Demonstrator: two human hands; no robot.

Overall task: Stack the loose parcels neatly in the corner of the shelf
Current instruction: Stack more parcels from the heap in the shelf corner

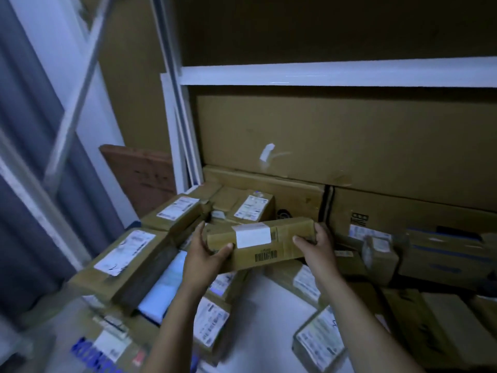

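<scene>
Cardboard parcel (pixel 265 242) in both hands' fingers (pixel 200 230), above shelf (pixel 258 294) of parcels.

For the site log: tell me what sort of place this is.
Likely a parcel storeroom or courier depot: white metal shelving, piles of cardboard parcels with shipping labels, and a barcoded carton held by the left hand and right hand.

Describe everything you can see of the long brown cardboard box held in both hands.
The long brown cardboard box is a slim, slightly creased parcel. A blank white label wraps over its upper edge, and a black barcode is printed on the near face. It is held roughly level above other parcels. The left hand grips its left end, the right hand its right end, thumbs on the near face.
</scene>
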